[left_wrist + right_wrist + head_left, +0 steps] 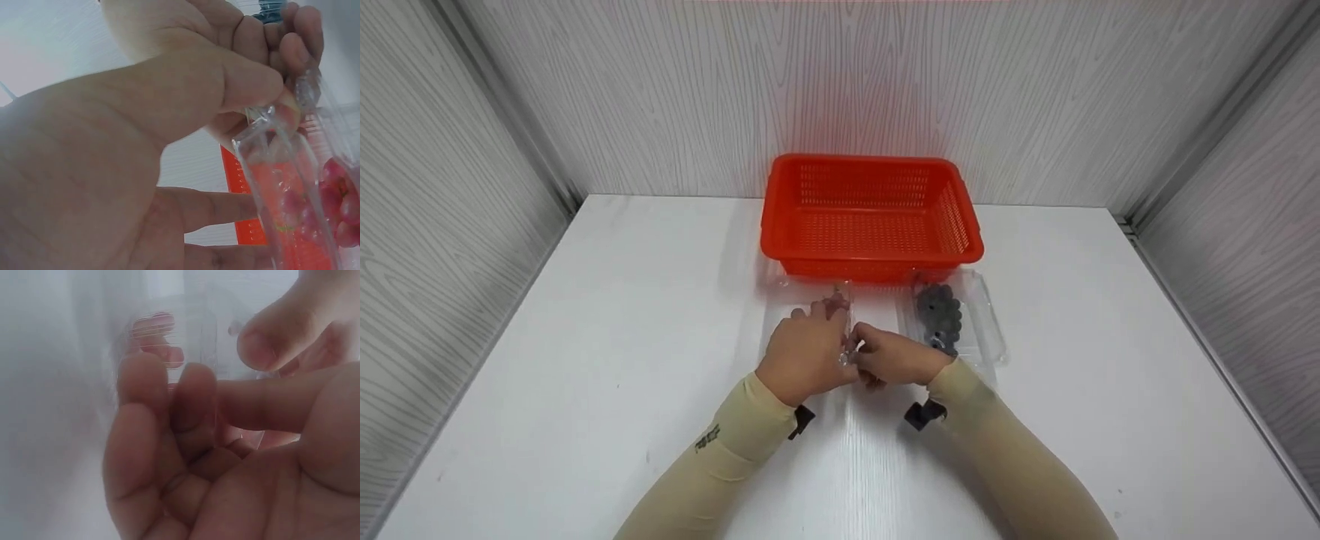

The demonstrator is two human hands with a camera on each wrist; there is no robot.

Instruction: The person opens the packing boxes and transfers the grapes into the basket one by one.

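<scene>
A clear plastic clamshell box (256,185) with red grapes (340,205) inside stands tilted in front of the basket, mostly behind my left hand in the head view. My left hand (806,349) holds it, the thumb near one corner and the fingers stretched along its side. Close against the left thumb, my right hand (896,358) has curled fingers at the near edge of the same box and pinches the plastic there. The exact contact of the right fingertips is partly hidden. In the right wrist view, the grapes show blurred through the plastic.
An orange-red plastic basket (877,260) stands at the back, against the wood-grain wall (675,97). Another clear box, its lid open, holds dark grapes (939,315) just right of the hands. Everything rests on a white table (622,337) with panels at both sides.
</scene>
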